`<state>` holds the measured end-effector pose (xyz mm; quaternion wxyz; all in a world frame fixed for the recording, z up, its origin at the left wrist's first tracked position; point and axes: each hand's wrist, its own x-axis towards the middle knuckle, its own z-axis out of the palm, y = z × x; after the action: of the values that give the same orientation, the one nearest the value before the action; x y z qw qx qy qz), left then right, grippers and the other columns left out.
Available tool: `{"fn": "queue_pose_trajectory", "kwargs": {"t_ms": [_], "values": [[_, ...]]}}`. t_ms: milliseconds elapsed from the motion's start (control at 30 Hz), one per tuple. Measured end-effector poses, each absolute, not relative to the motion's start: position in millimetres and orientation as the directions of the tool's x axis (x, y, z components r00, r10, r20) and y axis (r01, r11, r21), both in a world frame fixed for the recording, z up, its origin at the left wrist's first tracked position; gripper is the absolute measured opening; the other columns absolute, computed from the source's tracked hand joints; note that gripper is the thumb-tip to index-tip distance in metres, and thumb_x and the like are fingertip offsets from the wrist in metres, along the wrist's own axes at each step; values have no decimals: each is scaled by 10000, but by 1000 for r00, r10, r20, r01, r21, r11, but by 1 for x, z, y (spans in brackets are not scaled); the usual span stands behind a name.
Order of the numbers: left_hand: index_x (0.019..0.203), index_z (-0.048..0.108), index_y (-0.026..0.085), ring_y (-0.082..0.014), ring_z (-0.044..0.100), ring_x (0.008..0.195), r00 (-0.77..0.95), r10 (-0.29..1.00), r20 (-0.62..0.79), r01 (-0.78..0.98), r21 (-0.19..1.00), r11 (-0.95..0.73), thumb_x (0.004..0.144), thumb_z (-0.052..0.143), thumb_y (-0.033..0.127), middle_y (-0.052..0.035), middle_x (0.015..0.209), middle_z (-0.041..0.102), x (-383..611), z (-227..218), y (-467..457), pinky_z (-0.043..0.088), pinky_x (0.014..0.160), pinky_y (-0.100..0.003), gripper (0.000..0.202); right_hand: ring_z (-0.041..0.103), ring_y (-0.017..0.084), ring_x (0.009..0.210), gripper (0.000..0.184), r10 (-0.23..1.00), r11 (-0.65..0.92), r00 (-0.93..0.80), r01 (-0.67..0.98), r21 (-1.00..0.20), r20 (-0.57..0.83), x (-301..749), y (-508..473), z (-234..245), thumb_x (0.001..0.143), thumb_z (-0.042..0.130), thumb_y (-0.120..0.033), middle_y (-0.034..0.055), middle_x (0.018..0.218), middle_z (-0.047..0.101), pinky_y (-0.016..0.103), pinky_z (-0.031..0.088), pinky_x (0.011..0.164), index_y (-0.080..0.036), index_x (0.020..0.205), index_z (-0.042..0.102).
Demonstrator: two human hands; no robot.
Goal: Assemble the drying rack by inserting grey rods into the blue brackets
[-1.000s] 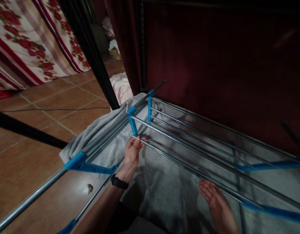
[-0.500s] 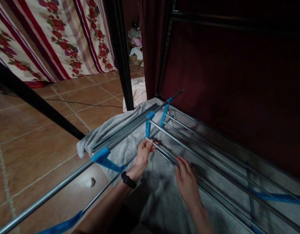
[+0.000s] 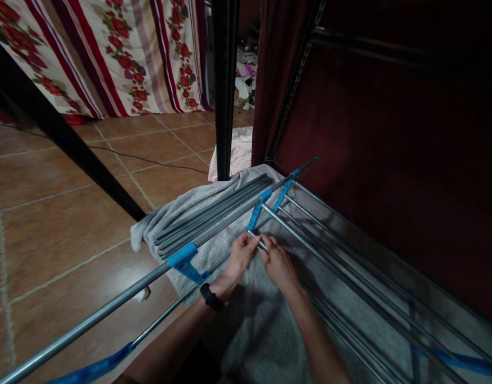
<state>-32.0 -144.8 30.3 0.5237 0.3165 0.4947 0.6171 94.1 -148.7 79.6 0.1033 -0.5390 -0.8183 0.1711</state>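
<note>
Right hand [image 3: 278,265] has moved beside left hand [image 3: 242,253]; both pinch the tube [image 3: 263,245], angled rightward from the blue bracket [image 3: 255,215], left nearer.

Looking across a dimly lit brown tiled floor [image 3: 62,213].
Seeing pale joints [image 3: 128,172] and a patch of glare [image 3: 126,273], noting a dark upright post [image 3: 225,106], facing a striped floral curtain [image 3: 89,53] at left and a dark red surface [image 3: 373,144] at right.
</note>
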Motion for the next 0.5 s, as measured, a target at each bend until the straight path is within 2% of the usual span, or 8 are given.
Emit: {"fn": "queue_pose_trajectory", "kwargs": {"t_ms": [100, 167, 267, 333, 400, 500], "values": [[729, 545, 182, -88, 436, 564, -351, 930, -111, -319, 948, -7, 671, 833, 455, 55, 620, 484, -35, 22, -146, 360, 553, -233, 402, 658, 204, 1101, 448, 907, 374, -420, 840, -392, -34, 85, -141, 83, 1028, 373, -248, 122, 1344, 610, 285, 507, 864, -193, 1466, 450], [826, 578, 192, -109, 495, 631, -455, 886, -86, -280, 959, -51, 686, 830, 396, 45, 687, 522, -38, 22, -147, 416, 612, -245, 353, 672, 200, 1054, 455, 892, 400, -450, 834, -379, -47, 83, -140, 86, 1028, 328, -220, 126, 1296, 628, 280, 509, 826, -195, 1466, 449], [983, 626, 213, -167, 607, 885, -565, 825, -7, -189, 974, -122, 832, 699, 390, -23, 930, 647, -46, 27, -143, 491, 830, -306, 245, 676, 195, 1043, 501, 874, 435, -483, 827, -355, -53, 82, -139, 86, 1010, 294, -167, 132, 1298, 626, 273, 510, 807, -204, 1495, 415], [986, 658, 217, -200, 617, 1017, -572, 818, 49, -144, 977, -159, 914, 578, 408, -55, 1050, 681, -50, 31, -132, 473, 954, -351, 218, 675, 198, 1058, 521, 869, 444, -493, 819, -364, -50, 82, -138, 84, 1004, 294, -165, 133, 1323, 620, 278, 516, 822, -205, 1514, 391], [894, 687, 215, -225, 638, 967, -493, 869, 35, -149, 981, -124, 946, 501, 441, -67, 969, 709, -53, 32, -114, 481, 938, -374, 298, 671, 202, 1080, 505, 871, 434, -490, 810, -394, -48, 81, -137, 83, 1016, 304, -205, 128, 1346, 619, 285, 520, 851, -209, 1512, 398], [705, 664, 224, -222, 616, 700, -307, 947, -96, -203, 979, 34, 962, 418, 527, -63, 698, 667, -53, 27, -89, 498, 733, -367, 467, 658, 201, 1127, 474, 883, 412, -469, 805, -426, -33, 81, -136, 85, 1042, 323, -300, 107, 1343, 640, 285, 517, 885, -231, 1501, 417]]}}
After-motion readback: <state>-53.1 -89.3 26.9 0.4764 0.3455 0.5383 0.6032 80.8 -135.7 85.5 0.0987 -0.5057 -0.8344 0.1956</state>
